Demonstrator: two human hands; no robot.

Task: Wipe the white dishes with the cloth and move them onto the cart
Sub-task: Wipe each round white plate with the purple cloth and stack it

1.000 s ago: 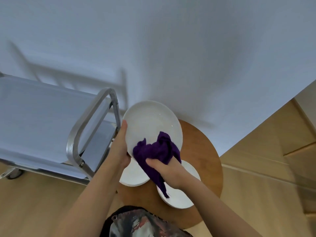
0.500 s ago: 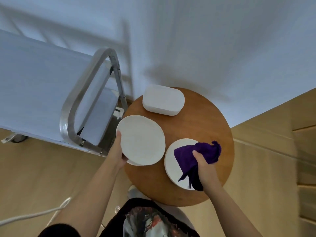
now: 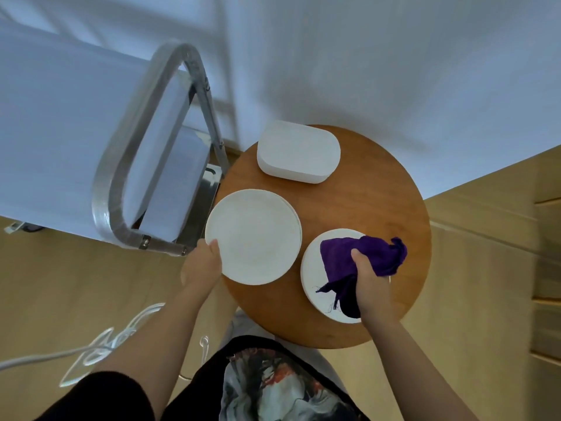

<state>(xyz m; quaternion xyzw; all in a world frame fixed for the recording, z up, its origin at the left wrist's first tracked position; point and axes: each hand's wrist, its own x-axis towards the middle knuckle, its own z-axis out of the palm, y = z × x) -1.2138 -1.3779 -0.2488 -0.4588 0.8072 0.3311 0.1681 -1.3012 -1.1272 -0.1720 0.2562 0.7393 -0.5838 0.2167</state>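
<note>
Change: cloth moved off plate | left hand pinches plate rim | right hand closed on cloth | next: cart

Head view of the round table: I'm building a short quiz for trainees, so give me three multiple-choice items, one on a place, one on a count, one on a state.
1. Where does the purple cloth lie?
A. on the cart
B. on the smaller round plate, under the right hand
C. on the floor

2. How many white dishes are on the wooden table?
A. one
B. five
C. three

3. What is the left hand doing?
A. gripping the near rim of the larger round plate
B. holding the cart handle
C. hanging free, away from everything

Answers:
1 B: the cloth is bunched on that plate with the right hand closed on it.
2 C: two round plates and one rounded oblong dish show.
3 A: its thumb lies over the plate's edge.
</note>
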